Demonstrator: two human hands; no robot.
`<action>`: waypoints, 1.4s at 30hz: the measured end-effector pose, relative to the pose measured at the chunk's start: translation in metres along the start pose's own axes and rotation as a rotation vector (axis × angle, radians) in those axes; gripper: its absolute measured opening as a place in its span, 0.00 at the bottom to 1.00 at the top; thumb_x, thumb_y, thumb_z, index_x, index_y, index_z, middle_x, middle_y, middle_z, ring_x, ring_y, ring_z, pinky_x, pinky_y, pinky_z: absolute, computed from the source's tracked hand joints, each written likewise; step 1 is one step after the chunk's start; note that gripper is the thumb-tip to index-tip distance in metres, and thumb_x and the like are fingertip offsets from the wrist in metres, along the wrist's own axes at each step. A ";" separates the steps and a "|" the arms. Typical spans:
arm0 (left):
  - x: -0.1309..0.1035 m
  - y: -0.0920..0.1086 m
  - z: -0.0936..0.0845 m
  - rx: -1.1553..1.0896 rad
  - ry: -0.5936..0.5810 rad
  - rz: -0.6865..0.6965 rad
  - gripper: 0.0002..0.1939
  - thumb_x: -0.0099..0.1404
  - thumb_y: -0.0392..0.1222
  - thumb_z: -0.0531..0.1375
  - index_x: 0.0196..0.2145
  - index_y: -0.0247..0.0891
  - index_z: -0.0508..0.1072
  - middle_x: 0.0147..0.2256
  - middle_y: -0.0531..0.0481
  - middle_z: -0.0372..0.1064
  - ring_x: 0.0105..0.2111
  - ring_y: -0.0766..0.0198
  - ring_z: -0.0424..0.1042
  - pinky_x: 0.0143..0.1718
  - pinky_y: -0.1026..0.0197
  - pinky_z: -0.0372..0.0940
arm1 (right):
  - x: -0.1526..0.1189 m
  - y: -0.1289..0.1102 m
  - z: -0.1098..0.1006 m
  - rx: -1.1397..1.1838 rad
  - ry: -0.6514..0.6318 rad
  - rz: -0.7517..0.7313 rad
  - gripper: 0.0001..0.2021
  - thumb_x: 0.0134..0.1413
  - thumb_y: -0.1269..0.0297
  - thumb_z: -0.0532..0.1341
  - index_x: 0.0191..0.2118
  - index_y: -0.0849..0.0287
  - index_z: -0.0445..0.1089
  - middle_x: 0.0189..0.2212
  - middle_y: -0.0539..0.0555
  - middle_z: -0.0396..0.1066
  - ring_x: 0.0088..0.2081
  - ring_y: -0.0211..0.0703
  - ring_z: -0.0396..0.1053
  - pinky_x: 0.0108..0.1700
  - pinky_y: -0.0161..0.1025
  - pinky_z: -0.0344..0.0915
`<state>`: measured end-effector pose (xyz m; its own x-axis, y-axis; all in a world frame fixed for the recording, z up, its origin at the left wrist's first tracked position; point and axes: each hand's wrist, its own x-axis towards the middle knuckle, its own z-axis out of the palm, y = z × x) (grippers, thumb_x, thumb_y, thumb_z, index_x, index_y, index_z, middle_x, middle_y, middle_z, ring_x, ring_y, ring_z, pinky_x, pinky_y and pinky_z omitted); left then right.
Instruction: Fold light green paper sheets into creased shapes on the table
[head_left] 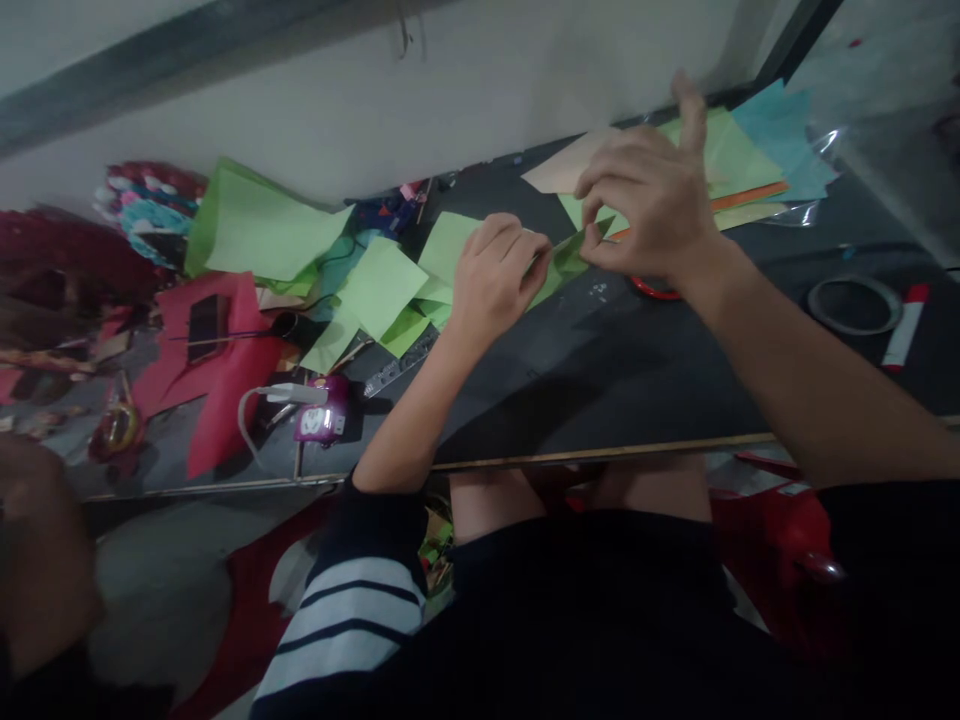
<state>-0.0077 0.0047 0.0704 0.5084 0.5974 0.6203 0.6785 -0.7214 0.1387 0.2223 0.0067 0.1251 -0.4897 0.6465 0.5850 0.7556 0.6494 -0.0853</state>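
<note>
Between my two hands, just above the dark table, is a folded piece of green paper [564,262]. My left hand [496,270] has its fingers curled and pinches the paper's left end. At the other end, my right hand [649,200] grips the tip between thumb and fingertips, with one finger raised. Square light green sheets [382,288] lie left of my left hand, partly overlapping. Under my right wrist shows the red handle [655,289] of a tool, mostly hidden.
A roll of tape [855,303] and a red-and-white marker [905,328] lie at the right. Coloured sheets [780,135] are at the back right. To the left are red paper [232,390], a purple plug adapter [324,410] and a larger green sheet [262,225]. Another person's arm [45,550] is at far left.
</note>
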 end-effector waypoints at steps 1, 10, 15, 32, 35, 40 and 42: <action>0.000 0.001 0.001 0.000 0.012 0.007 0.17 0.83 0.53 0.49 0.43 0.45 0.74 0.39 0.43 0.77 0.55 0.49 0.77 0.61 0.41 0.69 | 0.000 0.003 -0.002 -0.016 0.010 -0.001 0.09 0.60 0.65 0.65 0.29 0.45 0.70 0.45 0.52 0.84 0.54 0.58 0.77 0.79 0.74 0.43; -0.002 0.001 0.006 0.029 0.044 0.051 0.19 0.84 0.51 0.45 0.44 0.45 0.73 0.37 0.44 0.76 0.52 0.52 0.77 0.60 0.43 0.70 | -0.001 0.023 -0.009 -0.046 -0.018 0.026 0.05 0.59 0.58 0.65 0.31 0.38 0.76 0.44 0.50 0.83 0.55 0.62 0.76 0.81 0.73 0.38; -0.006 -0.005 0.002 0.080 0.130 0.043 0.15 0.83 0.48 0.48 0.43 0.45 0.73 0.36 0.45 0.75 0.50 0.51 0.78 0.57 0.41 0.72 | -0.005 0.028 -0.014 -0.102 0.109 0.232 0.08 0.57 0.65 0.65 0.29 0.46 0.68 0.47 0.55 0.83 0.56 0.62 0.77 0.74 0.70 0.58; 0.014 0.004 -0.026 -0.124 0.228 -0.137 0.32 0.71 0.71 0.60 0.58 0.44 0.77 0.56 0.37 0.79 0.61 0.44 0.73 0.63 0.43 0.67 | 0.002 -0.004 0.003 0.459 -0.376 0.269 0.12 0.57 0.58 0.70 0.26 0.54 0.71 0.22 0.49 0.70 0.29 0.42 0.69 0.37 0.42 0.65; 0.030 -0.009 -0.031 -0.260 -0.050 -0.209 0.22 0.70 0.65 0.65 0.44 0.45 0.83 0.37 0.44 0.82 0.45 0.50 0.79 0.45 0.52 0.72 | 0.010 -0.001 -0.016 0.390 -0.509 0.091 0.06 0.56 0.61 0.68 0.29 0.55 0.77 0.27 0.52 0.78 0.33 0.47 0.76 0.42 0.45 0.68; 0.031 0.007 -0.024 -0.313 -0.048 -0.233 0.18 0.76 0.56 0.61 0.35 0.42 0.83 0.24 0.50 0.76 0.30 0.60 0.75 0.33 0.57 0.66 | 0.011 -0.013 -0.028 0.392 -0.216 0.148 0.03 0.54 0.65 0.67 0.32 0.51 0.80 0.33 0.52 0.84 0.40 0.53 0.81 0.46 0.48 0.73; 0.027 0.018 -0.022 -0.312 0.013 -0.235 0.19 0.78 0.55 0.59 0.38 0.43 0.83 0.29 0.50 0.80 0.32 0.60 0.77 0.35 0.58 0.68 | 0.010 -0.022 -0.029 0.345 -0.092 0.202 0.03 0.53 0.66 0.66 0.30 0.51 0.77 0.33 0.52 0.84 0.41 0.53 0.82 0.48 0.48 0.74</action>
<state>0.0067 0.0004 0.1065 0.3501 0.7560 0.5532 0.5805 -0.6385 0.5053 0.2132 -0.0128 0.1567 -0.3952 0.7977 0.4555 0.6577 0.5919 -0.4659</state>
